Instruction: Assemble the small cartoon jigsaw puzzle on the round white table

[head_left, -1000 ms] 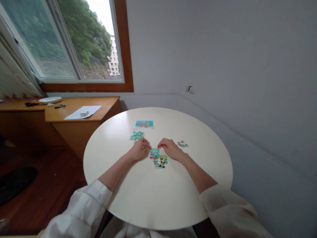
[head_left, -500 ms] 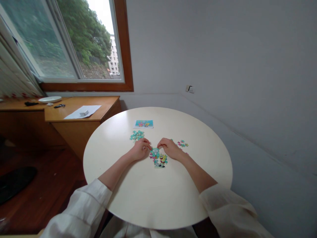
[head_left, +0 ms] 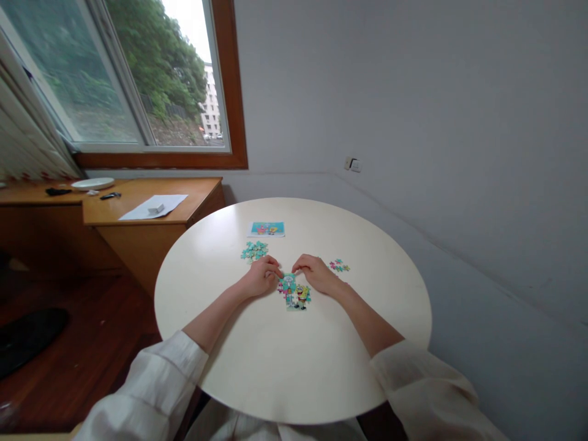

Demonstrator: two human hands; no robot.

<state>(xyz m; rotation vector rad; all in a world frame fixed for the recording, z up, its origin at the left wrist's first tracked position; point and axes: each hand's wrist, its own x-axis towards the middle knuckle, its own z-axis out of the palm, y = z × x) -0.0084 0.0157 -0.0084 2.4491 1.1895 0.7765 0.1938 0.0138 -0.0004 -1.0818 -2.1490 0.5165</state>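
A partly joined jigsaw puzzle [head_left: 289, 294] lies flat on the round table, with cartoon figures in teal, yellow and pink. At its upper left corner is my left hand [head_left: 264, 275], fingers curled and tips against the edge. My right hand [head_left: 315, 272] bends over the upper right corner, with thumb and fingers closed together at the top edge. Any single piece between the fingertips is too small to make out. A heap of teal puzzle pieces [head_left: 254, 250] lies just beyond my left hand. Several loose pink and green pieces [head_left: 339, 266] sit right of my right hand.
A picture card [head_left: 266, 229] with the cartoon scene lies toward the back of the cream round table [head_left: 294, 367]. To the left stands a wooden desk [head_left: 197, 205] bearing a paper sheet [head_left: 172, 205], a small white box [head_left: 156, 209] and a white plate [head_left: 93, 184].
Both hands stay almost in place at the top of the puzzle. My right hand's fingers have shifted very slightly; the puzzle looks the same.
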